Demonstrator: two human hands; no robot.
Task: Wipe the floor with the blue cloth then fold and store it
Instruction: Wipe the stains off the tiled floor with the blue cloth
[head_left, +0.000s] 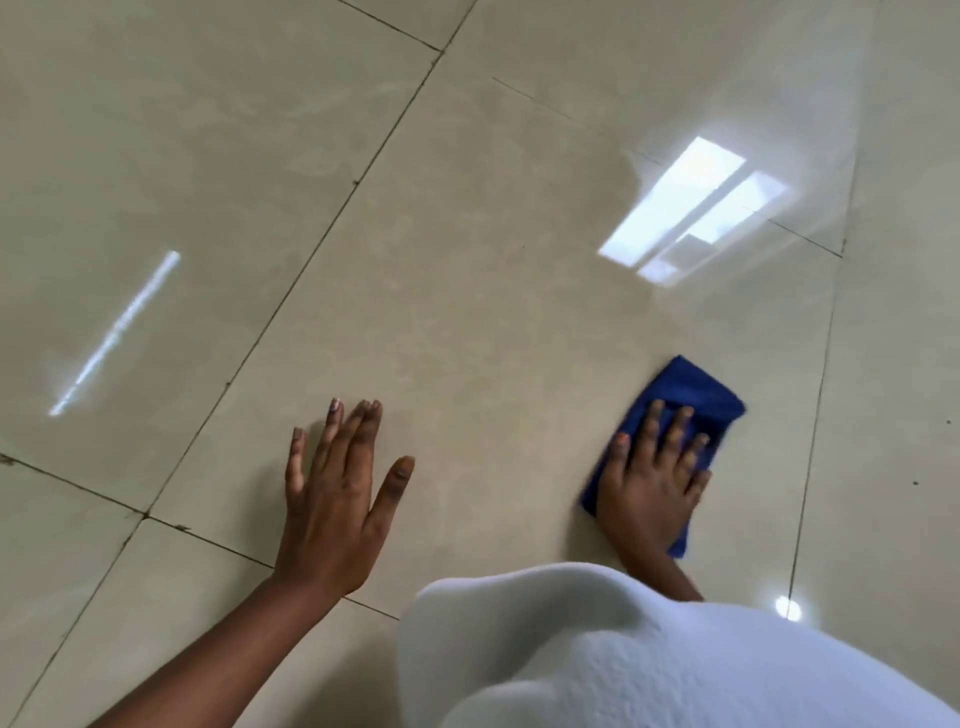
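The blue cloth (691, 392) lies folded into a pad on the glossy beige tiled floor (467, 291), right of centre. My right hand (652, 478) presses flat on top of it, fingers spread, covering its near half. My left hand (337, 499) rests flat on the bare tile to the left, fingers apart, holding nothing. About a hand's length of tile separates the two hands.
White fabric of my clothing (623, 654) fills the lower right and hides my right forearm. Dark grout lines cross the floor. A window reflection (696, 208) and a light streak (114, 332) shine on the tiles. Small dark specks (915, 483) dot the far right tile.
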